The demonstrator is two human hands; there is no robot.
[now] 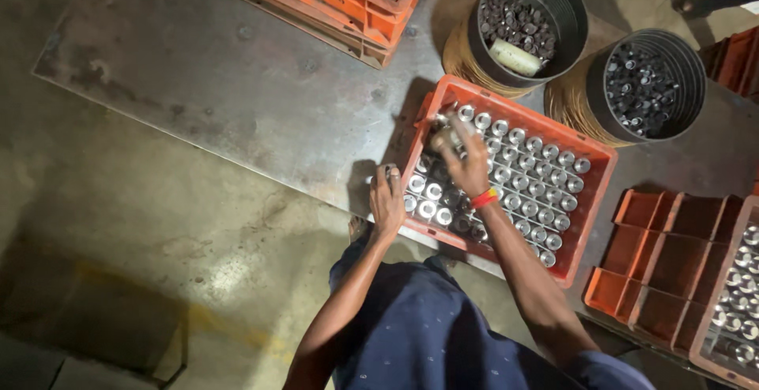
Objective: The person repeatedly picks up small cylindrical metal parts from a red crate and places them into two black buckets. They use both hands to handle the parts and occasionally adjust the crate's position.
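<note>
Metal cylinders [518, 180], short, shiny and open-topped, stand upright in tight rows inside an orange plastic crate [601, 170] that rests on a dark steel plate [237, 81] on the floor. Over the crate's far-left corner the right hand [466, 164] curls its fingers around one cylinder [447, 133] (blurred, so its exact shape is hard to make out), lifted just above the rows; a red and orange band circles that wrist. At the crate's near-left wall the left hand [386, 200] is closed on a small metal piece [390, 172], held just outside the rim. Beyond the crate, two black round tubs [573, 10] sit side by side, each on a coil of tan cord and each filled with darker metal parts; the left tub also holds a pale cylinder lying on its side. Another orange crate [348, 2] with similar parts stands further back on the plate, and empty orange trays [672, 240] lie to the right.
</note>
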